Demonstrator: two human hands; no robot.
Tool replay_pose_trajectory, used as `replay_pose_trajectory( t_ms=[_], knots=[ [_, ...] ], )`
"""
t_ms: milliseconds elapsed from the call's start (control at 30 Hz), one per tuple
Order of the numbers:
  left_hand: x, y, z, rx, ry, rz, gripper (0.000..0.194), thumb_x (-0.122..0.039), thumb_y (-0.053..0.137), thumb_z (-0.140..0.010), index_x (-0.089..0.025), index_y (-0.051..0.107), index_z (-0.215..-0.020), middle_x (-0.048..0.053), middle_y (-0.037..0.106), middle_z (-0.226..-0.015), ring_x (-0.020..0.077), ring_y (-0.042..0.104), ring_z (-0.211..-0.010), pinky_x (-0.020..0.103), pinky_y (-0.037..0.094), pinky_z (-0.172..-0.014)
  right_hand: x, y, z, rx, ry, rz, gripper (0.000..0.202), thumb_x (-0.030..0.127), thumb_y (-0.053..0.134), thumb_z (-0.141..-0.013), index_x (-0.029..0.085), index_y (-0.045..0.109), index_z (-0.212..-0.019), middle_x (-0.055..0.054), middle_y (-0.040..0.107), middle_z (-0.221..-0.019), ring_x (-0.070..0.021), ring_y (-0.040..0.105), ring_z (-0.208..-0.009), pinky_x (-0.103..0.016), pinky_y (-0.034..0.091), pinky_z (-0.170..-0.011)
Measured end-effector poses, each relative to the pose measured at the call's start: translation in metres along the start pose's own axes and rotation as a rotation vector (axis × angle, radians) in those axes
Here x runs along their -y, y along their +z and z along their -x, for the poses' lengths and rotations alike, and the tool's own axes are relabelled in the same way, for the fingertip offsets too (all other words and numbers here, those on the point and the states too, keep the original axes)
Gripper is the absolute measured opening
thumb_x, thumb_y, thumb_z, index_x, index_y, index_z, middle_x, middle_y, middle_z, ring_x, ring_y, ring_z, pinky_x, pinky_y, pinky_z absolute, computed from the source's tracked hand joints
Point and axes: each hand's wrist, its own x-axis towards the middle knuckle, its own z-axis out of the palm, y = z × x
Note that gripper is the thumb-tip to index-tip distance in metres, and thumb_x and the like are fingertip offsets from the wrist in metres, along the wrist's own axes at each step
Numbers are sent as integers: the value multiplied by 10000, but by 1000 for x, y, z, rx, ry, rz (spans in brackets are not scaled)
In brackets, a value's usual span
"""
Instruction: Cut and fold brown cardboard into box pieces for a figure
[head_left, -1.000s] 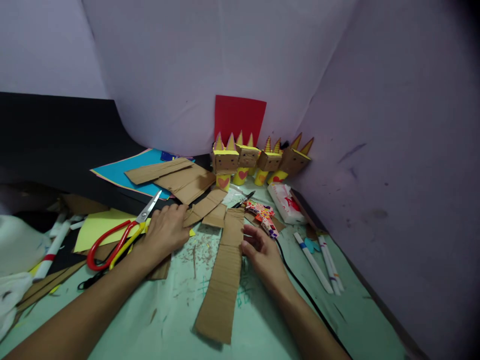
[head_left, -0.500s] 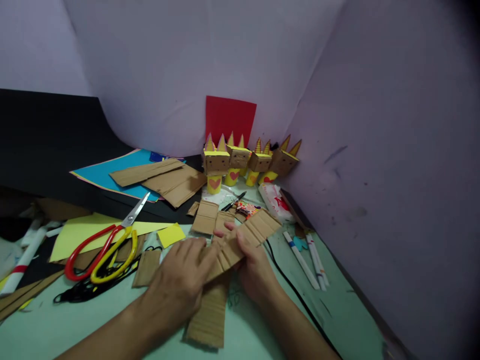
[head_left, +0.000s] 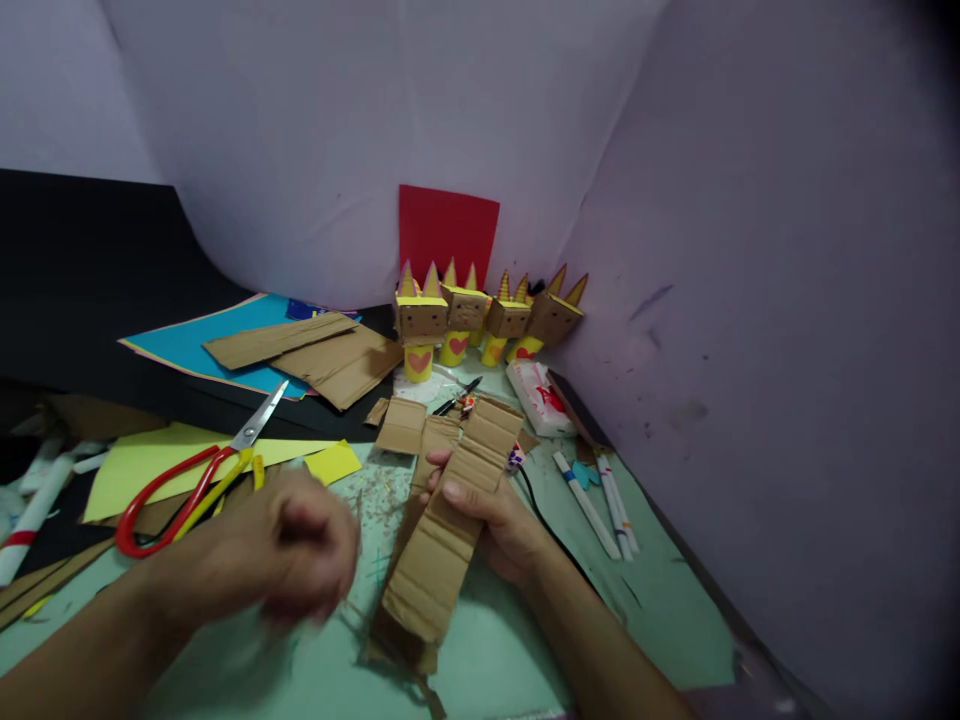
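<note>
My right hand (head_left: 499, 520) grips a long creased cardboard strip (head_left: 442, 540), thumb on its face and fingers behind. The strip slants from upper right to lower left above the green tabletop. Left of it, my left hand (head_left: 304, 550) is apart from the cardboard and smeared by motion; its fingers look curled, but I cannot make out whether they hold anything. Another cardboard piece (head_left: 437, 440) shows partly behind the strip. A thin torn shred (head_left: 427, 692) dangles or lies by its lower end.
Scissors (head_left: 247, 430) with red and yellow handles lie at left on paper and cardboard scraps. Several cardboard-headed figures (head_left: 421, 322) stand at the back before a red sheet (head_left: 448, 235). Markers (head_left: 585, 505), a white packet (head_left: 541, 398) and a black cable (head_left: 559, 535) lie on the right.
My left hand has let go of the strip and moved left and down. The strip has turned steeper in my right hand, its lower end now nearer me.
</note>
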Motion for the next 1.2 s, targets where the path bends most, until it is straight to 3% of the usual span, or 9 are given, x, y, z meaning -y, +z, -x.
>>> replay_pose_trajectory(
  t_ms=[67, 133, 200, 300, 400, 567, 767, 1067, 1200],
  knots=[
    [1, 10, -15, 199, -109, 9, 281, -398, 696, -670, -138, 596, -640, -33, 545, -503, 71, 436, -376, 174, 312, -348, -4, 1, 0, 16, -18, 40, 470, 252, 797, -546, 187, 602, -968, -5, 665, -732, -171, 625, -693, -316, 484, -707],
    [3, 25, -21, 371, -184, 25, 294, -422, 680, -637, -153, 565, -664, -49, 508, -472, 56, 381, -337, 161, 257, -329, -6, 2, -1, 6, -52, 81, 425, 271, 804, -544, 170, 610, -908, -14, 666, -724, -165, 612, -666, -294, 475, -660],
    [6, 40, -19, 381, -157, 0, 281, -417, 635, -658, -170, 537, -753, -57, 493, -485, 75, 399, -341, 176, 303, -333, -8, 2, -3, 4, -99, 100, 369, 308, 796, -561, 144, 627, -846, -34, 668, -749, -169, 608, -678, -285, 469, -650],
    [11, 50, -9, 202, 271, -194, 84, -246, 473, -783, -189, 535, -777, -4, 559, -632, 120, 540, -535, 209, 448, -505, -7, 4, -7, 14, -141, 62, 442, 351, 775, -586, 137, 635, -947, -68, 682, -857, -196, 621, -750, -305, 482, -689],
    [18, 51, -4, 161, 736, -337, 246, -126, 406, -784, -220, 559, -951, 61, 565, -927, 160, 575, -803, 237, 474, -678, -7, 5, -8, 26, -157, 25, 426, 347, 764, -600, 145, 639, -954, -64, 688, -868, -189, 628, -751, -294, 487, -699],
    [36, 49, -11, 248, 954, -384, 314, -54, 397, -780, -206, 571, -994, 67, 526, -902, 157, 549, -791, 237, 456, -658, -14, 3, -5, 43, -137, 72, 369, 322, 766, -616, 133, 650, -911, -56, 694, -831, -175, 630, -722, -286, 487, -692],
    [40, 41, -20, 223, 851, -406, 270, -38, 409, -813, -167, 622, -920, 54, 549, -838, 140, 554, -773, 226, 448, -668, -11, 7, -1, 154, -62, 14, 420, 286, 740, -639, 154, 620, -1019, -73, 702, -921, -202, 654, -794, -328, 488, -760],
    [32, 37, -22, 179, 704, -439, 191, -108, 425, -812, -149, 588, -722, 29, 563, -729, 137, 543, -686, 231, 436, -609, -12, 9, -3, 49, 76, 27, 326, 278, 699, -624, 188, 625, -929, -34, 702, -876, -176, 649, -763, -305, 487, -758],
    [17, 20, -28, -14, 509, -275, 173, -172, 455, -812, -162, 558, -673, -13, 559, -592, 110, 533, -514, 218, 430, -499, -3, 8, 10, 70, 71, 347, 378, 418, 661, -676, 160, 616, -949, -73, 683, -885, -185, 633, -789, -329, 469, -764]
  ],
)
